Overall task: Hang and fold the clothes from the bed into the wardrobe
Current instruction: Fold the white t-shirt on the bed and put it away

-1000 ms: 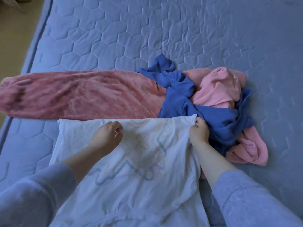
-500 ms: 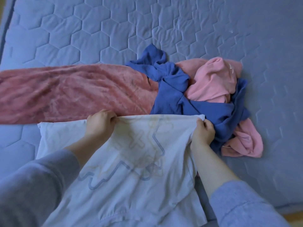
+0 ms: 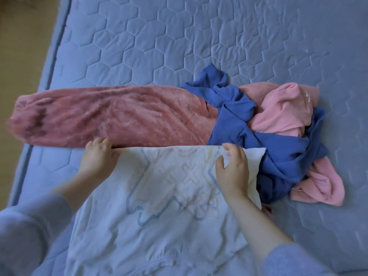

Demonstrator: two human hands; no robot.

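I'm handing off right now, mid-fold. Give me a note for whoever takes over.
Left hand: fingers curled at the white top's far-left edge; grip unclear.
Right hand: open, flat near its far-right corner.
The white top lies spread on the bed, nearest the person; fleecy pink garment stretched out beyond it; blue garment and light pink garment heaped to the right.
Done: white top laid out.
Left: fold it, handle the other three; wardrobe not in view.

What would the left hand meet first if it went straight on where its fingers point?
Most likely the dusty-pink fleece garment: the left hand rests on the white shirt, fingertips at the fleece's near edge.
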